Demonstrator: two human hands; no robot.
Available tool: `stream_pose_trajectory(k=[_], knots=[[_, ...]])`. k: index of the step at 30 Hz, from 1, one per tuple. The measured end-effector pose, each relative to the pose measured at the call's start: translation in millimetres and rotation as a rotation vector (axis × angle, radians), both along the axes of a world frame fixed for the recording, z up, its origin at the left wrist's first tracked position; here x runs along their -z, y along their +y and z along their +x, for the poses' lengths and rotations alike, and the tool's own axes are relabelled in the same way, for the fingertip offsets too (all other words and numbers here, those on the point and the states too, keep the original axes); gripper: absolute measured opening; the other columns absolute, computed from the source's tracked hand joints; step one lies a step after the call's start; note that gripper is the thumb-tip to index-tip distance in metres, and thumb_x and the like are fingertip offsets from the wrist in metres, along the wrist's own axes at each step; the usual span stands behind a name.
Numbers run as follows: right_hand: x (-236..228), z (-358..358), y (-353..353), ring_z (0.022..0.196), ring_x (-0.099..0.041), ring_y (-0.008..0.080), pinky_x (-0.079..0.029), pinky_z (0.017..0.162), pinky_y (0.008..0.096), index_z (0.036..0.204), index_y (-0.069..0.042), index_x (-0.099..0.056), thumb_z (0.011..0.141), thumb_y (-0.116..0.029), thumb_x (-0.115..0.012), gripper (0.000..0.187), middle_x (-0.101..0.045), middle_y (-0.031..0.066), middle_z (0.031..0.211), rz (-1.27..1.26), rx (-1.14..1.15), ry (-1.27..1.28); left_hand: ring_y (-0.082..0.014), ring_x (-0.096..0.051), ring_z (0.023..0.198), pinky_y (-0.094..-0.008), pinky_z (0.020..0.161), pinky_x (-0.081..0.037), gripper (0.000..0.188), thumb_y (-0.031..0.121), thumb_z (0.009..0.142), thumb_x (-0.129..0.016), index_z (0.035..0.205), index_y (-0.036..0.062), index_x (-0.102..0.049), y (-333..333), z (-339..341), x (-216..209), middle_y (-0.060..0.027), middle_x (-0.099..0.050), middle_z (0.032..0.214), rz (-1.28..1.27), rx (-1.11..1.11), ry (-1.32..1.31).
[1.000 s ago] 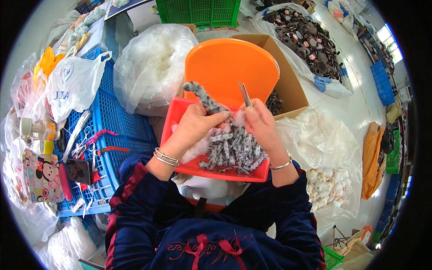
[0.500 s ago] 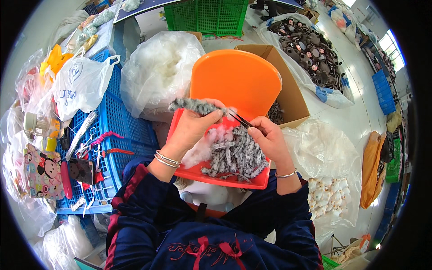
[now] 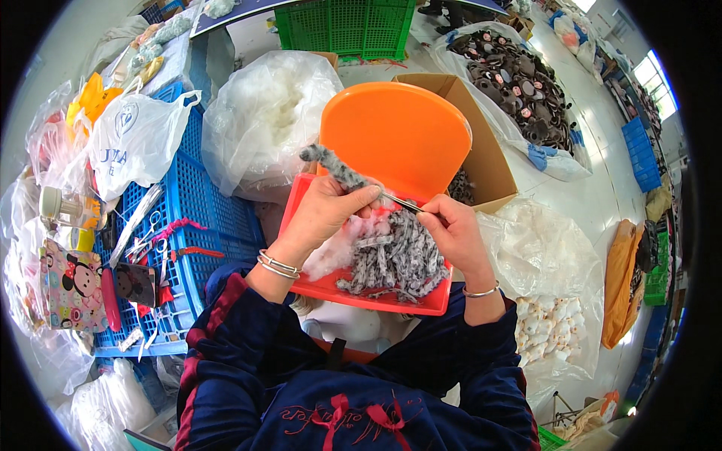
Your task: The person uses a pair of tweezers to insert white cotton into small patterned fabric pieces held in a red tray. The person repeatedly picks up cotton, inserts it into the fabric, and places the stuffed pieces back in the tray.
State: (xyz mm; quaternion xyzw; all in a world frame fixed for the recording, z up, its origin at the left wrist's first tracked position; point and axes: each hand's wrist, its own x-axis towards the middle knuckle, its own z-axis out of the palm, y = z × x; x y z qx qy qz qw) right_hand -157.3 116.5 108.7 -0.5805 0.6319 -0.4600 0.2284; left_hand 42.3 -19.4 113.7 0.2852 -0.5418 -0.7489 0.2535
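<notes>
Pinched in the fingers of my left hand (image 3: 331, 208) is a grey plush tube (image 3: 337, 166), its far end sticking out to the upper left. My right hand (image 3: 454, 229) is closed on metal tweezers (image 3: 406, 204), whose tips reach the tube's near end by my left fingertips. The very tips are hidden there. Below my hands, a red tray (image 3: 376, 301) holds a heap of grey plush tubes (image 3: 398, 263) and a tuft of white stuffing fibre (image 3: 331, 252) at its left.
An orange chair back (image 3: 391, 120) rises behind the tray, with a cardboard box (image 3: 492, 169) beside it. A clear bag of stuffing (image 3: 271, 113) stands at left, near a blue crate (image 3: 184, 203) bearing scissors (image 3: 150, 225). At right lies a bag of small white pieces (image 3: 549, 327).
The plush tube has tilted, its free end now pointing further up and left. The tweezers have gone from spread to closed, their tips at the tube's end, where the white tuft shows less.
</notes>
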Motion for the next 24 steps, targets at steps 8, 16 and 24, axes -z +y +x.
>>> stream_pose_trajectory(k=[8, 16, 24], knots=[[-3, 0, 0, 0.057, -0.051, 0.0123, -0.04, 0.053, 0.0273, 0.088, 0.001, -0.061, 0.087, -0.006, -0.069, 0.01, -0.056, 0.0066, 0.068, 0.05, -0.025, 0.064, -0.0059, -0.06, 0.067, -0.0207, 0.061, -0.049, 0.012, 0.011, 0.092, -0.066, 0.097, 0.0, -0.068, -1, 1, 4, -0.0014, -0.068, 0.08, -0.062, 0.045, 0.007], [18, -15, 2, 0.064, -0.046, 0.0035, -0.038, 0.056, 0.0208, 0.094, 0.001, -0.06, 0.089, -0.006, -0.067, 0.012, -0.056, -0.0023, 0.074, 0.107, -0.034, -0.32, -0.0077, -0.061, 0.071, -0.021, 0.065, -0.049, 0.014, 0.011, 0.093, -0.066, 0.1, -0.0005, -0.068, -4, 4, 2, -0.0042, -0.068, 0.084, 0.021, -0.087, 0.078], [2, -2, 0, 0.06, -0.047, 0.0065, -0.038, 0.055, 0.0228, 0.092, 0.0, -0.06, 0.087, -0.005, -0.068, 0.011, -0.056, 0.001, 0.072, 0.093, -0.019, -0.107, -0.0066, -0.062, 0.073, -0.0219, 0.067, -0.051, 0.014, 0.011, 0.093, -0.065, 0.103, 0.0017, -0.068, -6, 4, 8, -0.0034, -0.07, 0.091, -0.075, -0.05, 0.104]])
